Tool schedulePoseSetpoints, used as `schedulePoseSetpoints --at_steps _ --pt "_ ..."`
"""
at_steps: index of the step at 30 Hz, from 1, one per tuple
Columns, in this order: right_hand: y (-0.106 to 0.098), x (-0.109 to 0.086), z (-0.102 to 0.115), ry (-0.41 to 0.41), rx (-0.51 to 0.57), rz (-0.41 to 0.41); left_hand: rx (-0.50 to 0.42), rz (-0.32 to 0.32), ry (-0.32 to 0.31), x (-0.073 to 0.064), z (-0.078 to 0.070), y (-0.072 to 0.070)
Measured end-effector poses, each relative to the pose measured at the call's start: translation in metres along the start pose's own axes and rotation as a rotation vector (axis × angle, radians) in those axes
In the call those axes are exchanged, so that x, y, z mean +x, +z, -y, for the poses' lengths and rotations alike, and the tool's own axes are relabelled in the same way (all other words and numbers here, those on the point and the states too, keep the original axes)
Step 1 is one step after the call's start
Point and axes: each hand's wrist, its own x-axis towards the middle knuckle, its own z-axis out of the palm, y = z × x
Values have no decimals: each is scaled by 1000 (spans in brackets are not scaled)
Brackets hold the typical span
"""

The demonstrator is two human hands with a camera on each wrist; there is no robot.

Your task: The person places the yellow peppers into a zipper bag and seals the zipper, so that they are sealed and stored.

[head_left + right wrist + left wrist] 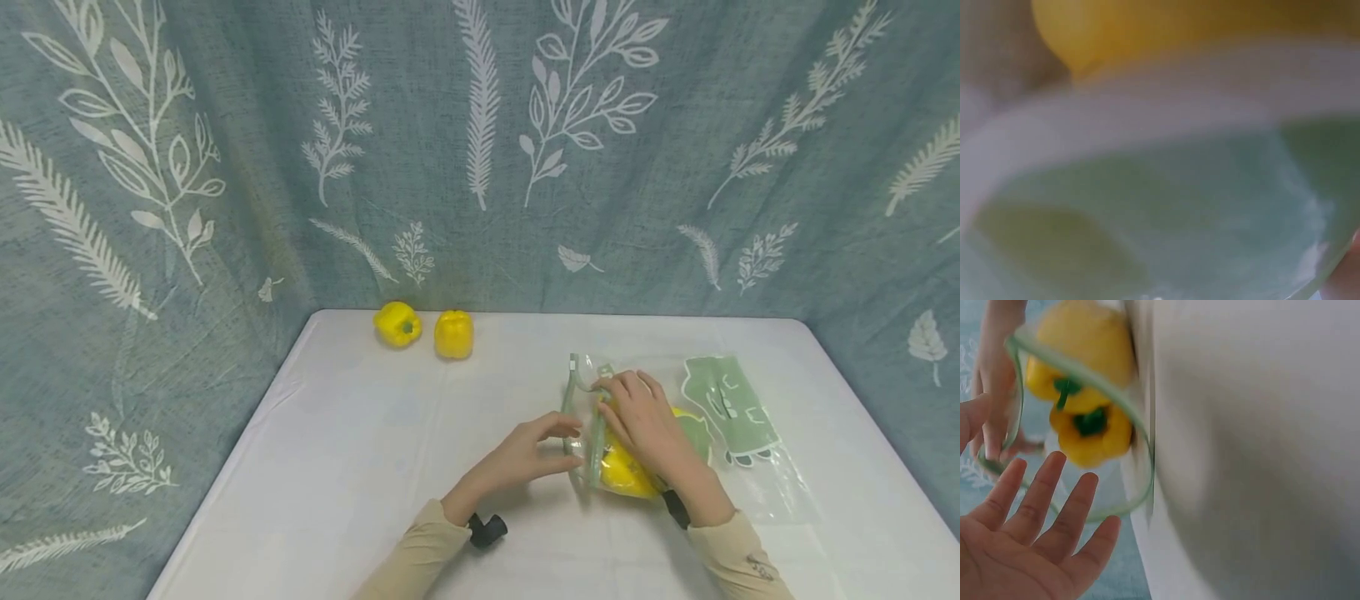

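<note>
A clear zip bag [597,454] with a green rim lies on the table, its mouth facing left. Yellow bell peppers [628,468] fill it; two green stems show through the mouth in the left wrist view. My right hand [648,421] lies over the bag and pinches its rim at the far side of the mouth. Just left of the mouth is my left hand [528,450], fingers spread and slightly bent, holding nothing. The left wrist view shows its fingers [1041,503] in front of the gaping green rim. Bag film and blurred yellow crowd the right wrist view.
A second clear bag [731,408] with a green printed figure lies flat to the right. Two more yellow bell peppers, one on its side [397,324] and one beside it [453,335], are at the table's back edge. A patterned curtain [480,167] hangs behind.
</note>
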Motion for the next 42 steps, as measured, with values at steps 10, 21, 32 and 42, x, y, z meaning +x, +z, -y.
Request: schedulePoseSetpoints --at_steps 10,21,32,42 --pt "0 0 0 -6 -20 3 32 -104 -75 -4 8 -33" --pt "-1 -1 -1 -10 -31 4 96 -226 -72 -5 25 -64" --pt "-2 -1 -2 -17 -32 -2 157 -292 -102 -1 37 -98" --pt "0 -2 -3 -28 -28 2 223 -328 -123 -1 44 -126"
